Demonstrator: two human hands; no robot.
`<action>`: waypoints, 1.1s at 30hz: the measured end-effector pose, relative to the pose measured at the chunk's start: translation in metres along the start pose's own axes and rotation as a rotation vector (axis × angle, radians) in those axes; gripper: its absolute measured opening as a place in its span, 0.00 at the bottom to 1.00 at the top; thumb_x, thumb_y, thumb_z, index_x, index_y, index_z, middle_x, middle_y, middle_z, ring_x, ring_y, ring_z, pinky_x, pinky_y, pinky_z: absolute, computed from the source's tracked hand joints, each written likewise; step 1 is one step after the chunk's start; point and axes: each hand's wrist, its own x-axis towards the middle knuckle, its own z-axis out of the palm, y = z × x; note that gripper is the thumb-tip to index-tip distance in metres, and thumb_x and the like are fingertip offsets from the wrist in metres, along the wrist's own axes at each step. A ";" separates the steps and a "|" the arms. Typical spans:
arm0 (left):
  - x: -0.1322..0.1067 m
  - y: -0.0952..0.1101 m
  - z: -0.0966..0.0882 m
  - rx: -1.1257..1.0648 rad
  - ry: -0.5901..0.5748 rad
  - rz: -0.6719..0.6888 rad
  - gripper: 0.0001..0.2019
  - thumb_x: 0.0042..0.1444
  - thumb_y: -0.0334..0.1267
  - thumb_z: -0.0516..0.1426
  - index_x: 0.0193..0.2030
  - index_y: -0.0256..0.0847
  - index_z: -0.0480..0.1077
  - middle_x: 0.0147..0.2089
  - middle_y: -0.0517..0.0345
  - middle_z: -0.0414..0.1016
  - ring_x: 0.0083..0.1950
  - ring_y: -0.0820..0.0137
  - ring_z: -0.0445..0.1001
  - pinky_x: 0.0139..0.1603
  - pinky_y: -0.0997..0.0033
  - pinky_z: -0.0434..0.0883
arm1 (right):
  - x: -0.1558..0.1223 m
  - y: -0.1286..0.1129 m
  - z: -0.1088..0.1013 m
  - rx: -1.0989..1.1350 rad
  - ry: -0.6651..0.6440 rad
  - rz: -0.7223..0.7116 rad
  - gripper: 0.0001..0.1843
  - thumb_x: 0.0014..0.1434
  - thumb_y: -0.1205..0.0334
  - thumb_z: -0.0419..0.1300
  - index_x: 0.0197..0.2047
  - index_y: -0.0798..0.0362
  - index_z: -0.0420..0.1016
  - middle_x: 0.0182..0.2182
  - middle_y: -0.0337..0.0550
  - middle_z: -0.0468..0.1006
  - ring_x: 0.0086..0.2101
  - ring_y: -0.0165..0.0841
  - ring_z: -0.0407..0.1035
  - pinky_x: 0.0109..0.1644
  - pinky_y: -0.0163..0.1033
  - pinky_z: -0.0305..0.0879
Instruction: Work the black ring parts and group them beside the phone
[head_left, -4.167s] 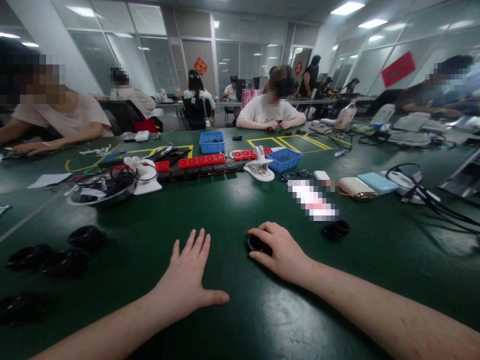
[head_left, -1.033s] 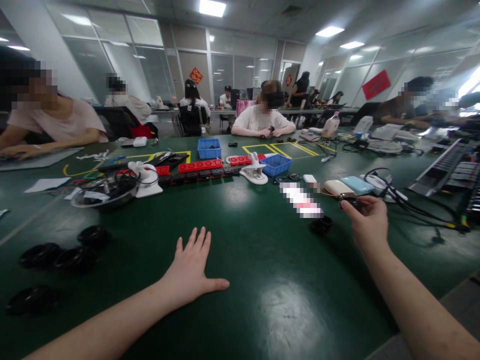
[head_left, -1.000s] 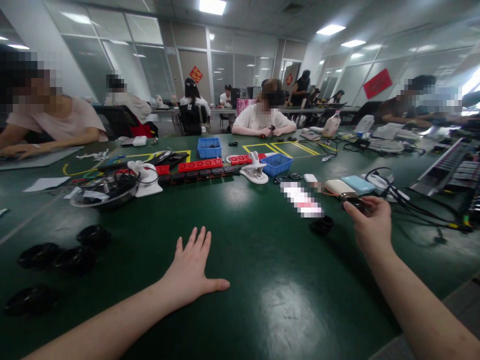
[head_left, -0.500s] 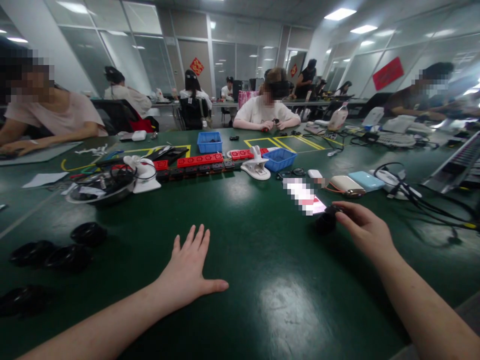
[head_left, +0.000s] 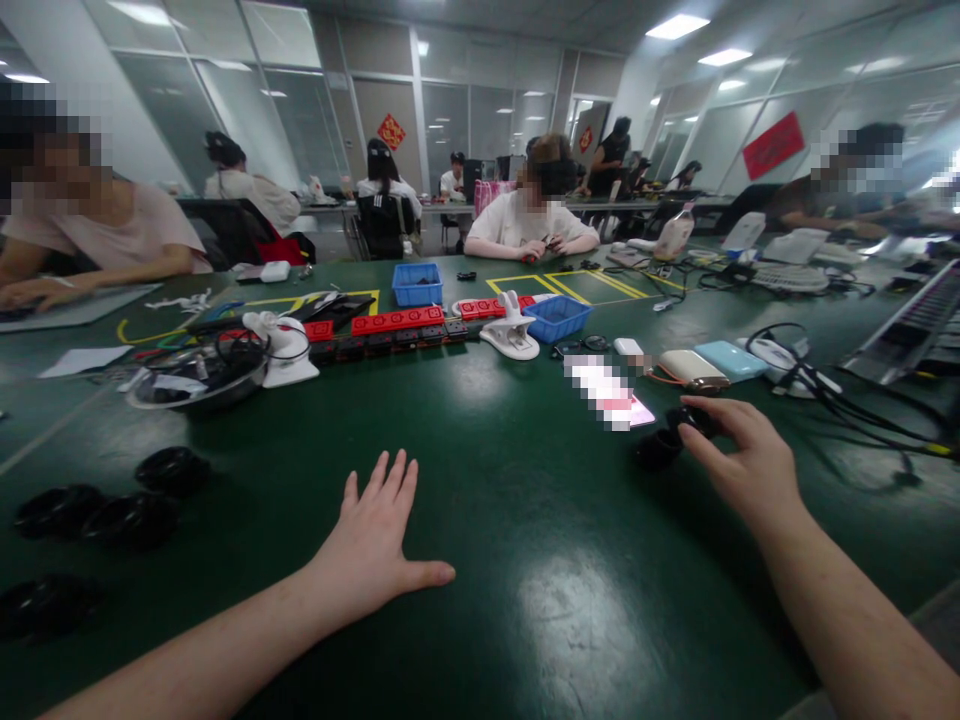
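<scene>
My left hand (head_left: 375,535) lies flat on the green table with its fingers spread, holding nothing. My right hand (head_left: 742,460) pinches a black round part (head_left: 688,418) between thumb and fingers, just above the tabletop. Close beside it, a second black round part (head_left: 657,449) sits on the table; whether the two touch I cannot tell. A lit phone (head_left: 607,390), partly blurred out, lies just beyond. At the left are several glossy black ring-shaped parts, among them one ring (head_left: 172,470) set at the back of the group.
A metal bowl (head_left: 202,400) of dark items, a white clip-on stand (head_left: 511,335), red power strips (head_left: 397,320) and two blue bins (head_left: 418,285) line the middle. Power banks (head_left: 731,362) and black cables (head_left: 870,400) lie at the right. Co-workers sit around the table.
My right hand has shifted slightly to the right, and the black round part in it now shows more clearly, a little off the one beside it. My left hand stays put.
</scene>
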 end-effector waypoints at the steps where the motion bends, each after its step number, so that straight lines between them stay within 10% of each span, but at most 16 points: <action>1: 0.000 0.000 0.000 0.003 -0.007 -0.001 0.56 0.39 0.71 0.48 0.66 0.30 0.38 0.67 0.44 0.28 0.66 0.49 0.29 0.61 0.40 0.38 | 0.000 0.002 0.001 0.001 -0.062 0.000 0.21 0.49 0.52 0.54 0.44 0.54 0.72 0.42 0.49 0.71 0.41 0.41 0.67 0.43 0.45 0.65; 5: 0.001 -0.002 0.001 0.022 -0.005 0.001 0.57 0.38 0.72 0.47 0.66 0.31 0.36 0.67 0.45 0.27 0.66 0.49 0.28 0.61 0.40 0.38 | 0.002 0.008 0.007 0.003 -0.275 0.019 0.20 0.47 0.53 0.56 0.42 0.51 0.72 0.37 0.45 0.75 0.34 0.39 0.70 0.36 0.43 0.68; 14: 0.000 0.001 -0.003 0.021 -0.025 -0.008 0.57 0.39 0.72 0.46 0.66 0.30 0.36 0.67 0.45 0.27 0.66 0.49 0.28 0.61 0.41 0.38 | 0.002 0.004 0.009 -0.015 -0.308 0.030 0.18 0.48 0.56 0.54 0.43 0.54 0.69 0.38 0.48 0.74 0.35 0.40 0.69 0.38 0.44 0.66; 24: 0.000 -0.002 0.005 0.019 0.034 0.013 0.57 0.38 0.72 0.47 0.66 0.30 0.38 0.67 0.43 0.28 0.66 0.48 0.29 0.61 0.40 0.38 | -0.001 0.015 0.014 0.063 0.110 -0.093 0.18 0.53 0.56 0.50 0.46 0.55 0.64 0.38 0.50 0.70 0.35 0.40 0.66 0.38 0.48 0.63; 28: -0.010 0.003 -0.012 -0.030 0.009 0.056 0.49 0.45 0.69 0.46 0.66 0.34 0.40 0.68 0.46 0.31 0.67 0.51 0.33 0.62 0.44 0.43 | -0.017 -0.015 0.011 0.112 0.283 -0.326 0.14 0.56 0.58 0.49 0.44 0.54 0.63 0.38 0.51 0.66 0.39 0.43 0.61 0.43 0.53 0.57; 33: -0.035 -0.018 -0.068 -0.070 0.266 0.072 0.40 0.50 0.66 0.43 0.65 0.44 0.47 0.69 0.57 0.33 0.68 0.57 0.38 0.63 0.53 0.48 | -0.058 -0.096 0.026 0.224 -0.087 -0.843 0.11 0.51 0.60 0.55 0.40 0.50 0.66 0.35 0.41 0.71 0.36 0.33 0.66 0.41 0.40 0.63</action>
